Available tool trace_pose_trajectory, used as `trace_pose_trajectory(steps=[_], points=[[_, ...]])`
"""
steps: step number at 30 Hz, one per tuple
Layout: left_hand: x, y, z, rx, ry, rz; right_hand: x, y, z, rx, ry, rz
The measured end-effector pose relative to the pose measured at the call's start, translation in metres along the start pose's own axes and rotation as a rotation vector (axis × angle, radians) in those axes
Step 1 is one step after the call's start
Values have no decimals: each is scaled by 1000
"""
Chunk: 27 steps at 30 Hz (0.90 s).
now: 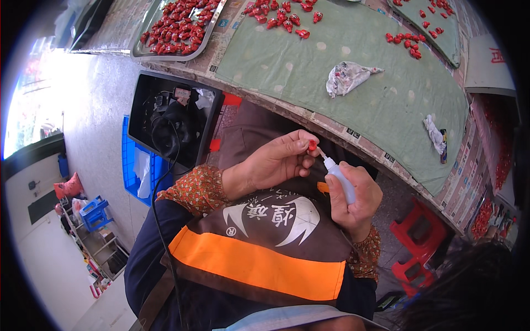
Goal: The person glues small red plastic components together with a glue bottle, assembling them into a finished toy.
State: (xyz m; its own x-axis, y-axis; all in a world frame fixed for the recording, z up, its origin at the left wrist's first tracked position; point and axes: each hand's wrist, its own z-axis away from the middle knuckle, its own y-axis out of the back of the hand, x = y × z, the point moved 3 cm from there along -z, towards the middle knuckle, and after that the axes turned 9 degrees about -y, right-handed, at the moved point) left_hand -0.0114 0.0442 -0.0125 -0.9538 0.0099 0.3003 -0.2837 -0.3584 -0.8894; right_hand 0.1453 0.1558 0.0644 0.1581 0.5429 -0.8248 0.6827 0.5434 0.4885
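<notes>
Between the thumb and fingers of my left hand [280, 159] is a small shiny red piece [312, 145]. My right hand [358, 197] grips a white squeeze bottle [341, 179] with a thin nozzle, its tip pointing at the red piece and very close to it; whether they touch I cannot tell. Both hands are above my lap, just short of the table's near edge. On the green cloth [281, 71] beyond lie several similar red pieces [287, 19], with another small group [406, 43] farther right.
A metal tray [193, 54] heaped with red pieces stands at the far left of the table. Crumpled white paper [349, 79] and a small tube [443, 146] lie on the cloth. Below the table are a black bin [207, 129], a blue crate [130, 165] and red stools [418, 231].
</notes>
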Motion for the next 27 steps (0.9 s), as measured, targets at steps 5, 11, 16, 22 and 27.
trace_pose_trajectory(steps=[5,11,16,22,27], points=[[3,-4,1,20,-28,-56,0,1,0,-40,1,20],[8,-7,2,31,-110,-163,0,1,1,-28,17,43],[10,-6,2,53,-144,-230,0,0,0,-19,41,55],[14,-7,3,53,-189,-292,2,-1,3,28,13,54],[15,-7,3,85,-199,-351,1,-1,1,17,24,52]])
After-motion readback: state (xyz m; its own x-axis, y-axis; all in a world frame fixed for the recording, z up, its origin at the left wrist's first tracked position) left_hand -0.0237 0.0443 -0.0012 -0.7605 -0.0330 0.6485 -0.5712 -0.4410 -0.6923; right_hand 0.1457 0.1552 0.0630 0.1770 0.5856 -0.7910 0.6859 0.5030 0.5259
